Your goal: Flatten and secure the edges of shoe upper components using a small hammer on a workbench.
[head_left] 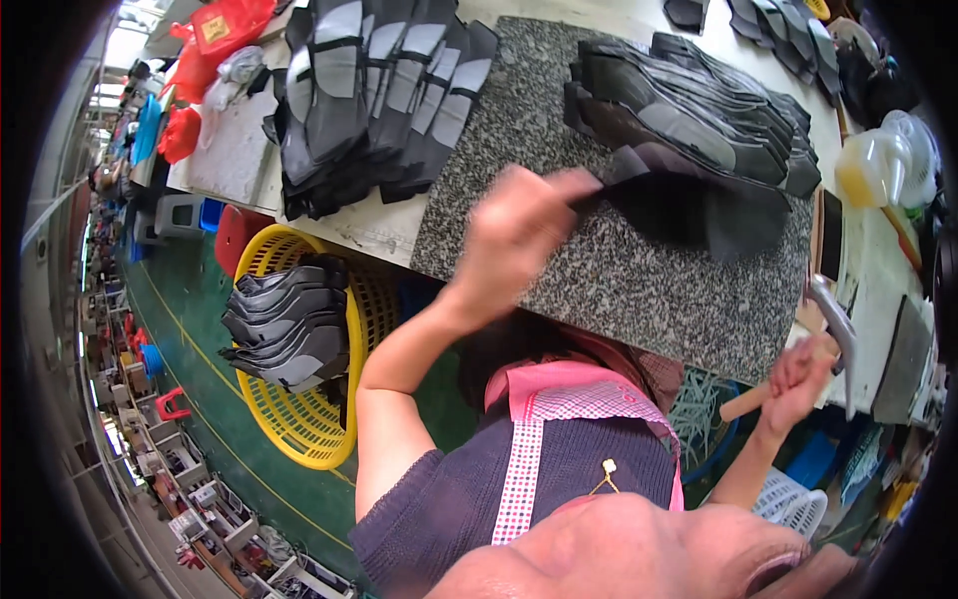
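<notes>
Motion blur and dark fisheye corners hide parts of this workbench scene.

The left hand (514,235) is smeared by motion, its fingers indistinct where they pinch a dark shoe piece (689,205). The hammer (833,339) handle is mostly hidden inside the right hand (798,384). Far-off floor clutter (175,479) is too small to identify.
</notes>
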Action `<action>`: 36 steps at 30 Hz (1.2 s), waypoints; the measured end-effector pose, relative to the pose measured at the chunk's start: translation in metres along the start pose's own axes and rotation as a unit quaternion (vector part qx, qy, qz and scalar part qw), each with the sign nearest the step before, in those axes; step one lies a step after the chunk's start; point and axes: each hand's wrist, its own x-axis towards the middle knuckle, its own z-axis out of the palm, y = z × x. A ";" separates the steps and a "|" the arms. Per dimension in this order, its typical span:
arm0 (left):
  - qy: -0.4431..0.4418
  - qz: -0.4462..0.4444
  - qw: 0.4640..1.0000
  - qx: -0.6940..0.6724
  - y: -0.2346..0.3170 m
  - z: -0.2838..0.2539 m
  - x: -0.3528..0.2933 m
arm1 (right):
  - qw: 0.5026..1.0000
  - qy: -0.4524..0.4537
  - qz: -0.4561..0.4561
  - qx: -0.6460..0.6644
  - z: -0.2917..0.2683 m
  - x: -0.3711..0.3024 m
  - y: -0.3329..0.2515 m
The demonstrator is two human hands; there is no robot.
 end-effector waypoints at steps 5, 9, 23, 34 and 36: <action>0.306 0.103 0.823 0.468 -0.069 -0.116 0.036 | 0.989 0.133 0.029 -0.057 -0.010 0.000 -0.006; 0.136 -0.076 0.753 0.639 -0.149 -0.178 0.030 | 0.985 0.036 0.061 -0.159 0.000 0.023 0.003; -0.130 0.302 0.907 0.263 -0.012 0.128 0.100 | 0.811 -0.174 -0.295 -0.474 0.141 0.174 0.016; -0.389 0.285 0.866 0.130 0.025 0.126 0.045 | 0.759 -0.152 -0.218 -0.594 0.158 0.241 0.051; -0.413 0.222 0.877 0.105 0.024 0.119 0.024 | 0.756 -0.141 -0.216 -0.602 0.160 0.239 0.047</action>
